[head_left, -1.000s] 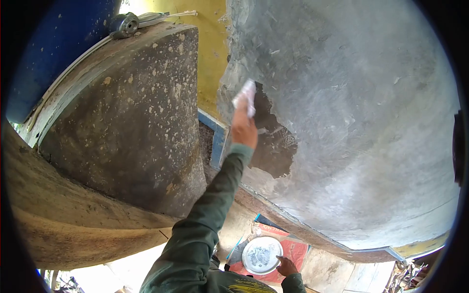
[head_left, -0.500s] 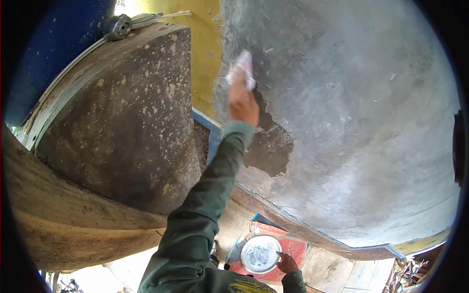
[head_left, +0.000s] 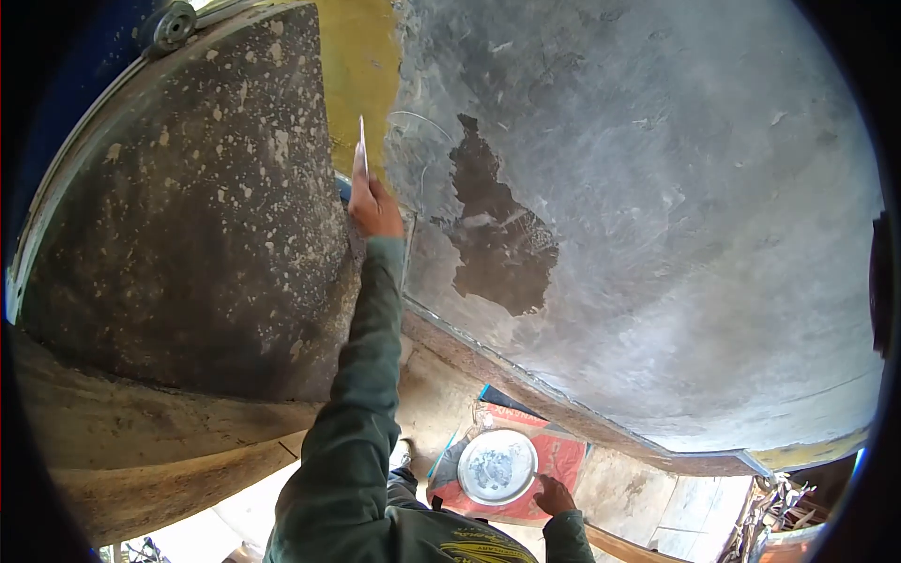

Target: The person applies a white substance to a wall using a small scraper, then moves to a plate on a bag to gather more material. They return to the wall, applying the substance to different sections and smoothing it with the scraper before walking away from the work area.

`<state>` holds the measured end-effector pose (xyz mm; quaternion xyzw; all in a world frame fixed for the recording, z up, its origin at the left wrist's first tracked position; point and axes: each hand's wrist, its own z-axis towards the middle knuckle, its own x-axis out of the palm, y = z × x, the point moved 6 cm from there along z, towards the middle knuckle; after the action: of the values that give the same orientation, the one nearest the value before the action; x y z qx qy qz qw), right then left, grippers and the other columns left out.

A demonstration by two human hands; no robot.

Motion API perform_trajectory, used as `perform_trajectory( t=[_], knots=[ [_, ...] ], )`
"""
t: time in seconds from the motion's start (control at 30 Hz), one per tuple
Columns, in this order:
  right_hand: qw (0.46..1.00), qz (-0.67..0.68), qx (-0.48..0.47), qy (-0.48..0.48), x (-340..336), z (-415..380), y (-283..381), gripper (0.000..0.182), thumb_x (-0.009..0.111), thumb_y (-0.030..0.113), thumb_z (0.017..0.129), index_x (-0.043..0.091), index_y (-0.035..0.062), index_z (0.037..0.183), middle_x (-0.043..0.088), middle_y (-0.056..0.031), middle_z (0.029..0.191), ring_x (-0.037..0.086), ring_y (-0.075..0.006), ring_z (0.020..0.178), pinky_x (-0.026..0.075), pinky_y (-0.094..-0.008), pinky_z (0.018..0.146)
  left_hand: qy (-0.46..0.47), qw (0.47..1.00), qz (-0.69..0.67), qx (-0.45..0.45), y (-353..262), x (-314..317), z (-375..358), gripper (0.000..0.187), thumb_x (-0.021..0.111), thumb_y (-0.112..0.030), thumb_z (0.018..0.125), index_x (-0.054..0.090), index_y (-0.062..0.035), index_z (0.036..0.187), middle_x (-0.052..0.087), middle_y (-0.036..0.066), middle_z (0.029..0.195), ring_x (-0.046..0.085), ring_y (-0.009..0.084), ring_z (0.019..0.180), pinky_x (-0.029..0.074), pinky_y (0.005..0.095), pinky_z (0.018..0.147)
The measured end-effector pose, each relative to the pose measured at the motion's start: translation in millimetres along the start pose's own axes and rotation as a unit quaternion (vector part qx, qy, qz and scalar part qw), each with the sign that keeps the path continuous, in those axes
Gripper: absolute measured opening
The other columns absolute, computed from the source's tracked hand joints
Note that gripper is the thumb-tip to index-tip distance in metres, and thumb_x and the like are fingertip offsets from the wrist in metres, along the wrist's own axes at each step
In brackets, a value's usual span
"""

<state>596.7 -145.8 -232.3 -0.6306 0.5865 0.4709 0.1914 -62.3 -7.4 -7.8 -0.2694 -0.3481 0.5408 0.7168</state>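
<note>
My left hand point(head_left: 376, 208) is raised at the end of the outstretched green sleeve, near the yellow strip of wall. It is closed on a thin whitish flat piece point(head_left: 362, 150), seen nearly edge-on; its exact kind I cannot make out. To its right is a grey plastered wall point(head_left: 657, 216) with a darker, ragged-edged patch point(head_left: 497, 230). My right hand point(head_left: 556, 495) hangs low, fingers loosely bent and apart, and nothing shows in it. Past its fingertips, in view, lies a round metal tray point(head_left: 533, 469) with grey material in it.
The tray rests on a red printed sack point(head_left: 569, 465) on the floor. A dark, speckled slab point(head_left: 188, 225) fills the left side. A ledge point(head_left: 526, 385) runs along the wall's foot. Sticks point(head_left: 779, 507) are piled at lower right. A round metal fitting point(head_left: 173, 30) is at upper left.
My left hand has come off the grey wall and moved left and down, turning the flat piece edge-on. The dark patch is now uncovered. The view has shifted slightly.
</note>
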Motion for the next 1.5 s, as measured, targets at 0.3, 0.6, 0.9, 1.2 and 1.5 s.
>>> perform_trajectory(
  t=[0.3, 0.6, 0.9, 1.2, 1.5],
  knots=[
    [0.999, -0.024, 0.007, 0.043, 18, -8, -11, 0.060, 0.070, 0.017, 0.076, 0.059, 0.0130, 0.135, 0.065, -0.0214, 0.122, 0.062, -0.0373, 0.116, 0.050, -0.0462, 0.099, 0.130, 0.990, -0.029, 0.056, -67, 36, -63, 0.043, 0.052, -0.008, 0.100, 0.050, 0.0023, 0.141, 0.059, 0.022, 0.136, 0.059, 0.0355, 0.124, 0.048, 0.0409, 0.102],
    [0.998, 0.019, -0.054, -0.024, -20, 25, 21, 0.059, 0.071, 0.015, 0.077, 0.058, 0.0114, 0.135, 0.065, -0.0212, 0.122, 0.061, -0.0375, 0.116, 0.048, -0.0459, 0.102, 0.035, 0.998, -0.043, -0.033, -49, 9, -12, 0.040, 0.047, -0.008, 0.102, 0.051, 0.0025, 0.140, 0.059, 0.025, 0.135, 0.061, 0.0346, 0.122, 0.049, 0.0393, 0.099],
    [0.998, -0.005, -0.002, 0.070, 7, 13, 14, 0.060, 0.073, 0.017, 0.077, 0.059, 0.0112, 0.135, 0.064, -0.0203, 0.128, 0.060, -0.0345, 0.121, 0.049, -0.0438, 0.102, 0.143, 0.977, -0.010, 0.160, -102, 48, -70, 0.054, 0.053, 0.002, 0.092, 0.047, -0.0010, 0.145, 0.056, 0.020, 0.141, 0.055, 0.0362, 0.129, 0.044, 0.0434, 0.110],
    [0.998, 0.022, -0.054, -0.027, -29, 28, 28, 0.057, 0.068, 0.013, 0.077, 0.059, 0.0102, 0.134, 0.065, -0.0216, 0.124, 0.062, -0.0375, 0.116, 0.050, -0.0457, 0.099, 0.017, 0.984, -0.073, -0.164, -6, -2, -93, 0.037, 0.046, -0.013, 0.105, 0.053, 0.0051, 0.137, 0.060, 0.023, 0.134, 0.059, 0.0338, 0.123, 0.048, 0.0369, 0.101],
    [0.998, 0.010, 0.018, 0.065, 10, 4, 6, 0.057, 0.071, 0.017, 0.080, 0.059, 0.0109, 0.135, 0.065, -0.0213, 0.126, 0.060, -0.0368, 0.119, 0.047, -0.0450, 0.103, 0.042, 0.993, -0.002, -0.112, 18, 22, -74, 0.035, 0.051, -0.009, 0.102, 0.055, 0.0041, 0.134, 0.063, 0.027, 0.126, 0.066, 0.0354, 0.111, 0.052, 0.0404, 0.090]
  ],
)
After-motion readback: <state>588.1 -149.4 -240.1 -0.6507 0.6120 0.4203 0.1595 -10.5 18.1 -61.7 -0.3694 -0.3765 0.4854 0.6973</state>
